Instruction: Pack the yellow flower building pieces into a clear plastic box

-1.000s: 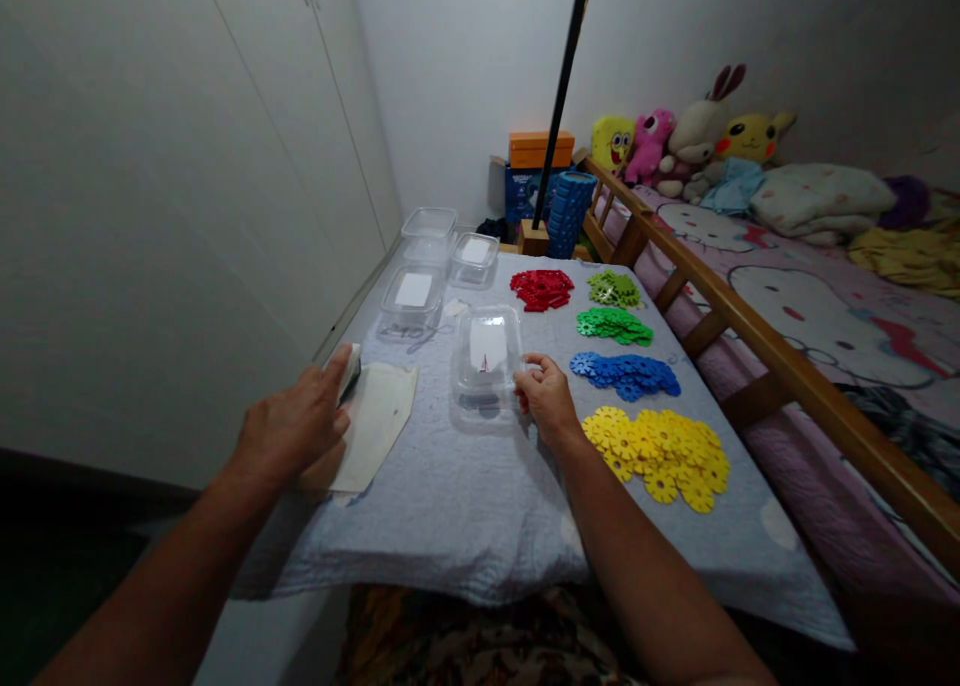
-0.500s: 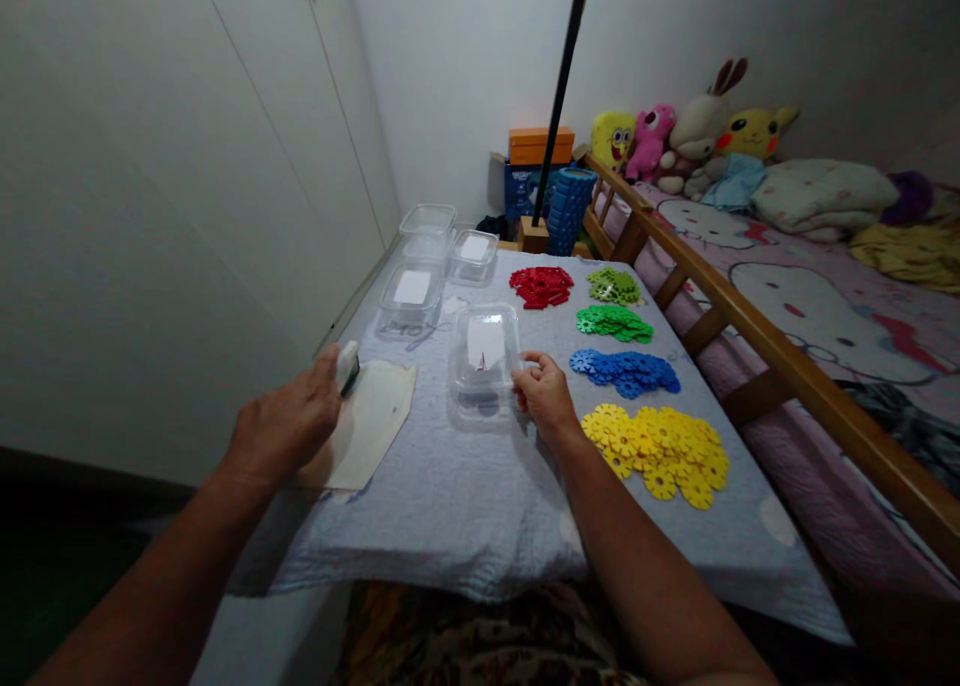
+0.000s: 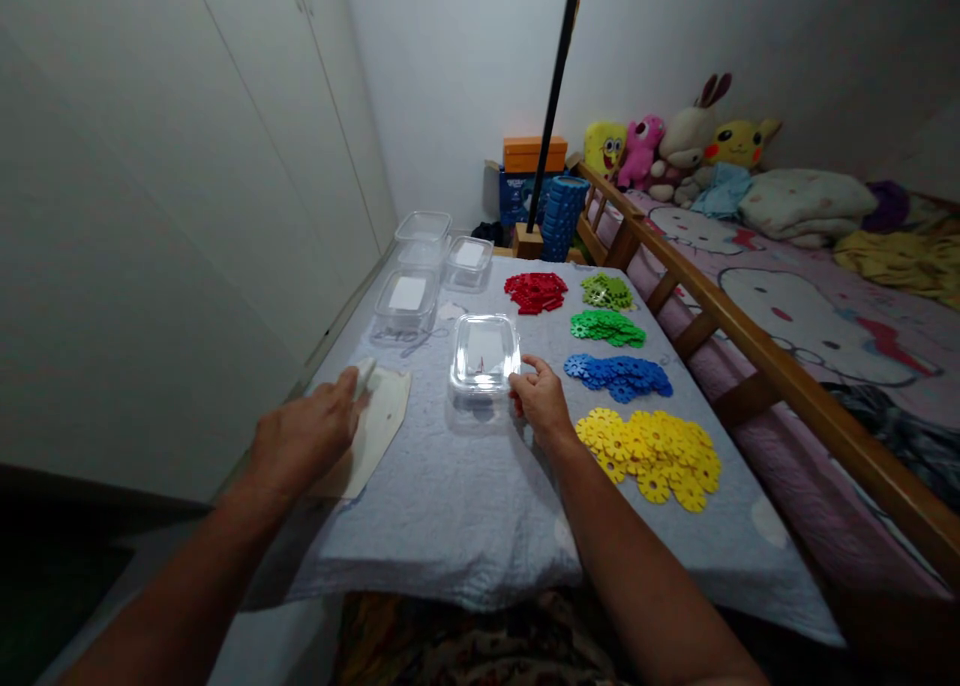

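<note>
My left hand [image 3: 307, 429] is closed around a small white object [image 3: 365, 374], too covered by the fingers to name. It is over a cream sheet of paper [image 3: 381, 421] lying on the left of the table. My right hand [image 3: 538, 396] pinches the right edge of a clear plastic container [image 3: 486, 351] in the middle of the table. A white label with a small reddish mark shows through its lid. To the hand's right lie piles of yellow [image 3: 652, 451], blue [image 3: 619, 376] and green [image 3: 609, 328] flower-shaped plastic discs.
Three more clear containers [image 3: 407, 294] stand at the back left. Red pieces [image 3: 535, 292] and lime-green discs [image 3: 607, 291] lie at the back. A black pole [image 3: 550, 116] rises behind the table. A wooden bed rail [image 3: 720, 316] runs along the right, a white cabinet along the left.
My left hand has lowered and shifted slightly right over the paper, turning the white object with it. My right hand stays at the container's edge, where a bright glare now crosses the lid.
</note>
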Demonstrator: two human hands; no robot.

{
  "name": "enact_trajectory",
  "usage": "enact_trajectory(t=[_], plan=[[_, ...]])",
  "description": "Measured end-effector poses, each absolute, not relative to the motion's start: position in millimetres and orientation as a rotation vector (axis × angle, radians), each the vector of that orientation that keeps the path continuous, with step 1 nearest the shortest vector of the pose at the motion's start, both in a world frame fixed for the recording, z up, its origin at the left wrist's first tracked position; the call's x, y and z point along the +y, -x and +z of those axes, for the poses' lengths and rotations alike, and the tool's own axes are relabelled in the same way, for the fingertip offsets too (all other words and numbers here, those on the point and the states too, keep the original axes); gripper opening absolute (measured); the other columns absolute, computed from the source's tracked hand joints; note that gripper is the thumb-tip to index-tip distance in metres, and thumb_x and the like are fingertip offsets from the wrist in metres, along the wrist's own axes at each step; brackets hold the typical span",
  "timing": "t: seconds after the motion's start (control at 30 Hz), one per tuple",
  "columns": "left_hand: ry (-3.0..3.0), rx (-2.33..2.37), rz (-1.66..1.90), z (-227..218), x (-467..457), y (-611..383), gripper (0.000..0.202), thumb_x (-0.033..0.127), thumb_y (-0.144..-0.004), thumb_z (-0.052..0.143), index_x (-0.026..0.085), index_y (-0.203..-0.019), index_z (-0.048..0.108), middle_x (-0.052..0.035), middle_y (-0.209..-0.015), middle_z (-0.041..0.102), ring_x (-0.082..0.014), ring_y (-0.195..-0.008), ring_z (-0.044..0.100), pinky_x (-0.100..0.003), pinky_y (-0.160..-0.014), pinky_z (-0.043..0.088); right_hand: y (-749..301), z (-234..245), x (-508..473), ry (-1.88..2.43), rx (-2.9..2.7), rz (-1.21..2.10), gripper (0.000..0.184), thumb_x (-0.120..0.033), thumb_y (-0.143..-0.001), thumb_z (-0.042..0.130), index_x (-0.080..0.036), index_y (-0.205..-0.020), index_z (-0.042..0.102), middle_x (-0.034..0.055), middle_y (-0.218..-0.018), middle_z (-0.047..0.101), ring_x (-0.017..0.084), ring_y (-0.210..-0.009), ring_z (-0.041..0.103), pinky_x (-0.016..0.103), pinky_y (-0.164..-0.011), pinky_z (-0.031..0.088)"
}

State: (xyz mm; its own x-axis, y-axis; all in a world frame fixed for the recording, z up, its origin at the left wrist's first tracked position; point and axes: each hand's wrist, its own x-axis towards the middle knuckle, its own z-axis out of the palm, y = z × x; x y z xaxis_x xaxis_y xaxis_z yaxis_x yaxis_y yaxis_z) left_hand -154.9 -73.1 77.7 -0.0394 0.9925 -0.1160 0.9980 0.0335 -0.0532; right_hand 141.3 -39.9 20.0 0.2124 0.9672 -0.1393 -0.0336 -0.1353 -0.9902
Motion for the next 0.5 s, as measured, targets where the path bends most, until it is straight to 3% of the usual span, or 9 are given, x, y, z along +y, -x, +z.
enact_trajectory(t=[0.2, 0.5], plan=[[-2.231, 2.258, -0.288, 70.8, -81.3, 132.2, 0.044, 0.032, -0.103, 0.029, 0.012, -0.131, 0.056, -0.0206, -0.111, 0.071, -0.0352, -0.095, 0.073, -0.041, -0.075, 0.051, -143.7, 16.4, -38.7, 1.392, -0.968, 1.140, 0.072, -0.040, -0.069, 0.065, -0.012, -0.134, 0.051, -0.0111, -0.055, 0.056, 0.011, -0.043, 0.047, 0.020, -0.040, 0.035], [-2.353, 2.295, -0.190, 49.8, -86.5, 126.0, 0.039, 0.029, -0.101, 0.032, 0.011, -0.118, 0.062, -0.0198, -0.108, 0.065, -0.0343, -0.102, 0.065, -0.041, -0.078, 0.049, -145.1, 13.8, -36.4, 1.442, -0.982, 1.104, 0.067, -0.045, -0.072, 0.063, -0.013, -0.130, 0.054, -0.0097, -0.055, 0.058, 0.010, -0.041, 0.045, 0.020, -0.041, 0.033]])
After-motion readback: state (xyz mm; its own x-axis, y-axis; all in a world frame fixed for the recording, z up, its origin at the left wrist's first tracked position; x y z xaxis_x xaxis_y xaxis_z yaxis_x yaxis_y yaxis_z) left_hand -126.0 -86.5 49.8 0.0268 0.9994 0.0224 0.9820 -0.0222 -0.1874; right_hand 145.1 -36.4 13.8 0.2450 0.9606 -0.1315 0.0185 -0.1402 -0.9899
